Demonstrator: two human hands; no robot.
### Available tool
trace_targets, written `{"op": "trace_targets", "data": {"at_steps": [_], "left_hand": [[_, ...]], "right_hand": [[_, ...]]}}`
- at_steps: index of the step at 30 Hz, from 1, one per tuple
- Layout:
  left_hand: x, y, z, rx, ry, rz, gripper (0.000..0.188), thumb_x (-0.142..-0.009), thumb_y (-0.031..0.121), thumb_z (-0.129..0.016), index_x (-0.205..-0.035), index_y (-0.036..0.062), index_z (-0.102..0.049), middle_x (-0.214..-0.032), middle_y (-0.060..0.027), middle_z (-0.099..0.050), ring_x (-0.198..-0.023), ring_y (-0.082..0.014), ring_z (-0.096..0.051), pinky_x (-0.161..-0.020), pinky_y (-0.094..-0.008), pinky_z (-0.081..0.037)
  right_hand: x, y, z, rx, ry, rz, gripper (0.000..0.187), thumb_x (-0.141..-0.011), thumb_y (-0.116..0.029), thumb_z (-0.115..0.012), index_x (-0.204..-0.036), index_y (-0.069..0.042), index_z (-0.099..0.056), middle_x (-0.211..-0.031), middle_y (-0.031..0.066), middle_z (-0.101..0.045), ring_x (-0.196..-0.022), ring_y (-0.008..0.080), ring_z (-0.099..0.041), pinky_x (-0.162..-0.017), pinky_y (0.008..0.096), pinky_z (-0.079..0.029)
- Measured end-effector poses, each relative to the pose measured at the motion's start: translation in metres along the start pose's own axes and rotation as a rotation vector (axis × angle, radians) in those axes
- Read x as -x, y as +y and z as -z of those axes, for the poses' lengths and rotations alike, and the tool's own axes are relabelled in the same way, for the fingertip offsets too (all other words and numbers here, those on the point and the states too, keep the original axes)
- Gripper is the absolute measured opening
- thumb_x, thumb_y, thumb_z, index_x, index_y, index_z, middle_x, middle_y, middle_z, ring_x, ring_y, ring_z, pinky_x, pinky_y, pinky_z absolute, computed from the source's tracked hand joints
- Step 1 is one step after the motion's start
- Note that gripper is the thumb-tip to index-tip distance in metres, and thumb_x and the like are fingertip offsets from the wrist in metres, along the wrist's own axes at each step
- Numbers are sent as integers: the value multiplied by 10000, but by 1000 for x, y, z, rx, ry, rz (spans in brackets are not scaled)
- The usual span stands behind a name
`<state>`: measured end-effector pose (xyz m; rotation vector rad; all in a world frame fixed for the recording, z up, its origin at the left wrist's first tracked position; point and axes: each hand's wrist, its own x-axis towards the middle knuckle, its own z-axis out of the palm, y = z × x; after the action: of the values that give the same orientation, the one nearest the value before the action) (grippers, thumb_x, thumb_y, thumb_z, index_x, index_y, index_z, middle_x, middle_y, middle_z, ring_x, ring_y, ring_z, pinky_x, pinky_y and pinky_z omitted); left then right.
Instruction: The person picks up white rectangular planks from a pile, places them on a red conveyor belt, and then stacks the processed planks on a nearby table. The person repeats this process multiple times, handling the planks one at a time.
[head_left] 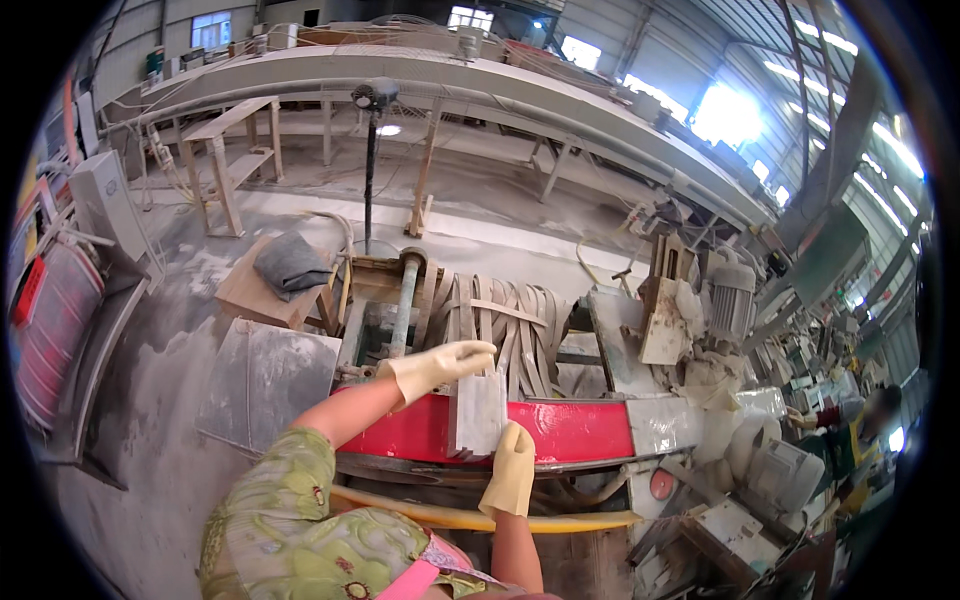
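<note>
A small stack of pale grey slabs [478, 416] stands on a red machine bed [575, 432] in front of me. Both my hands wear cream rubber gloves. My left hand [438, 368] reaches over the stack's far end, its fingers stretched out straight and side by side. Against the stack's near right side is my right hand [511, 468], fingers pressed together and bent at the slabs' edge. Its fingertips are partly hidden. Behind the stack hangs a bundle of beige straps [508, 325].
A yellow rail [480, 517] runs between me and the bed. Left stand a grey metal box [268, 382] and a wooden stool with dark cloth [292, 265]. Motors [733, 295] and dusty machinery crowd the right, with another person [868, 430] beyond. A black fan [375, 96] stands farther back.
</note>
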<state>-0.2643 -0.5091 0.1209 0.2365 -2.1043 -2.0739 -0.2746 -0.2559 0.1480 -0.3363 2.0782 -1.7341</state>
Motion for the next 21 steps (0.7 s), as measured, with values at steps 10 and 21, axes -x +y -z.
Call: {"op": "trace_targets", "data": {"at_steps": [10,21], "left_hand": [[-15,23,-12,533,-360,336,393,-951,284,-726,-1274,61,-727,-1266,-107,-715,-1187,-173,-646,-1026,-311,-483],[21,29,-14,364,-115,257,373,-943,253,-741,-1249,43,-709,-1160,-69,-723,-1108,-148,-654,-987,-288,-489]], "right_hand": [[49,30,-11,220,59,131,1066,-817,-407,-819,-1581,73,-251,-1297,336,-640,-1226,396,-636,-1029,416,-478],[37,42,-50,521,261,237,1294,-708,-391,-932,-1622,0,-103,-1486,307,-469,-1329,426,-541,-1083,428,-471]]}}
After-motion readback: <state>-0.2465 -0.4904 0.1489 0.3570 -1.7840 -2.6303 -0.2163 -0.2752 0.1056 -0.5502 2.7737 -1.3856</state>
